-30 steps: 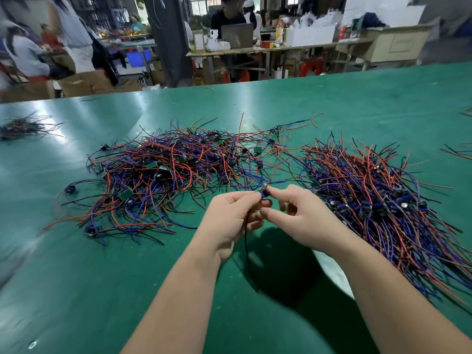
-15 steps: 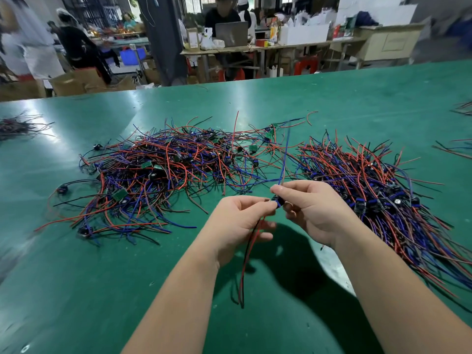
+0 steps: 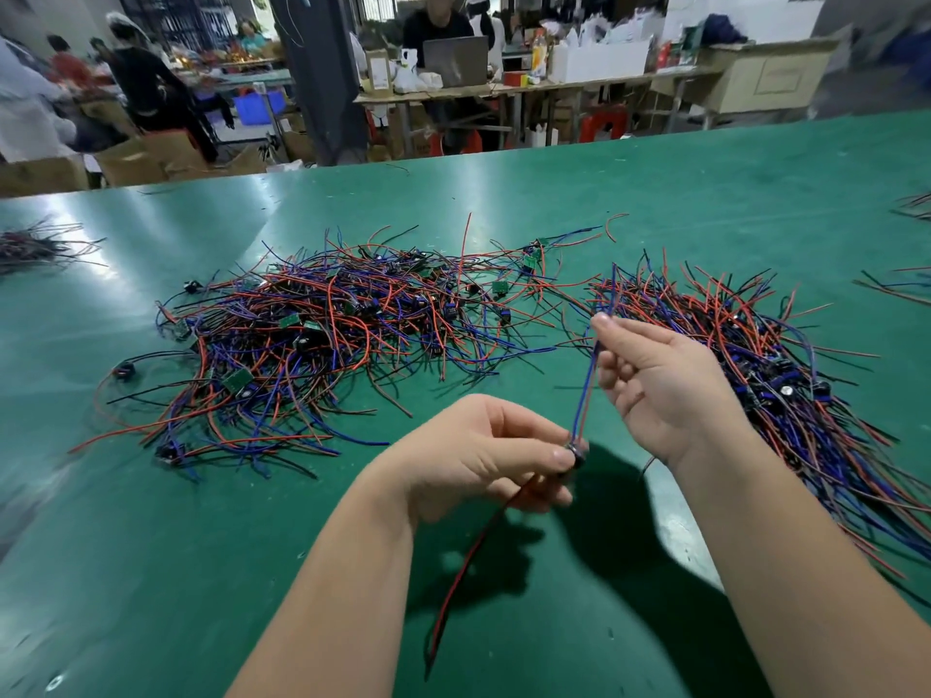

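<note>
Green table (image 3: 151, 571), wire piles (image 3: 327, 345) beyond grip. Pinched in left hand (image 3: 478, 455), component (image 3: 578, 451); blue wire (image 3: 586, 390) now drawn taut above it, pinched by right hand (image 3: 660, 385). Probably straightening step.

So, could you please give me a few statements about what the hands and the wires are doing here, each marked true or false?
1. The left hand pinches a small dark part at the lower end of the blue wires. True.
2. The right hand holds nothing. False: it is raised and pinches the blue wires higher up.
3. A red wire hangs down from the left hand. True.
4. All the loose wires lie in one pile. False: a left pile and a right pile both lie on the green table.
</note>
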A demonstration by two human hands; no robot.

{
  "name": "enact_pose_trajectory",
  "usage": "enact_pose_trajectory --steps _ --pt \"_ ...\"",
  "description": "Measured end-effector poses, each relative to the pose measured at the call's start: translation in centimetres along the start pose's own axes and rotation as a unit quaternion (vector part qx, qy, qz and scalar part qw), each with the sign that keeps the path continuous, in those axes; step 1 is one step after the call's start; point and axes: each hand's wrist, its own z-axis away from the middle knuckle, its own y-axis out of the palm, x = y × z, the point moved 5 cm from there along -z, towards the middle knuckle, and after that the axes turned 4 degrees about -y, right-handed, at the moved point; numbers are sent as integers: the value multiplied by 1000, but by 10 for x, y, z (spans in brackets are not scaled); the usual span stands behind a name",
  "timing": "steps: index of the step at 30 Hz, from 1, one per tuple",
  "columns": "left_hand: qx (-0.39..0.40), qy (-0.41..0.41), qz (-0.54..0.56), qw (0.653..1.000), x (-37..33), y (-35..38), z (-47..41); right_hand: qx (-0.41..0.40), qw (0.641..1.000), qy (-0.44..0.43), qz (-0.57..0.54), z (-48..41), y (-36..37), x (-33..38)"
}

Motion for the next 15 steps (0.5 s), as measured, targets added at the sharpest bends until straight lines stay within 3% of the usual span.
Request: enact_pose_trajectory --steps 5,8,12,15 --pt "112 -14 -12 994 4 15 6 -40 996 -7 -82 -4 -7 2" --pt "135 42 17 990 0 12 7 -33 989 -11 -142 -8 -6 -2" --pt "65 178 195 962 -17 -2 4 14 996 32 -84 -9 -3 -7" --pt "-56 224 398 888 -22 -25 2 130 984 116 34 3 9 -22"
